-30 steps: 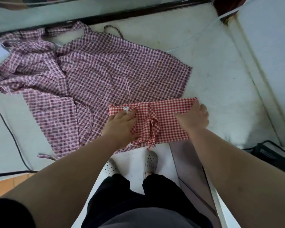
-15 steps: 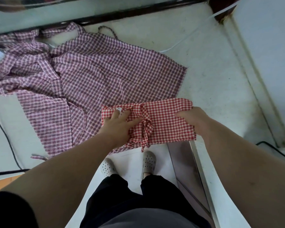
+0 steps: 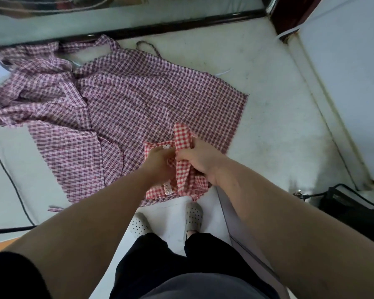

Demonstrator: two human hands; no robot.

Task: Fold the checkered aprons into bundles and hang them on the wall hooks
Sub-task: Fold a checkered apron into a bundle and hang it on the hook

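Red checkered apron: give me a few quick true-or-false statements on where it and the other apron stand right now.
1. Both hands hold the red checkered apron. True: the left hand and right hand grip it together.
2. The red apron lies spread flat. False: it is bunched into a narrow fold.
3. The purple checkered apron lies unfolded on the white surface. True.
4. The red apron hangs on a wall hook. False: it sits at the surface's near edge, and no hook is in view.

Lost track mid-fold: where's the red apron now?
Head view, center: red apron bunched between left hand and right hand, atop the purple apron.
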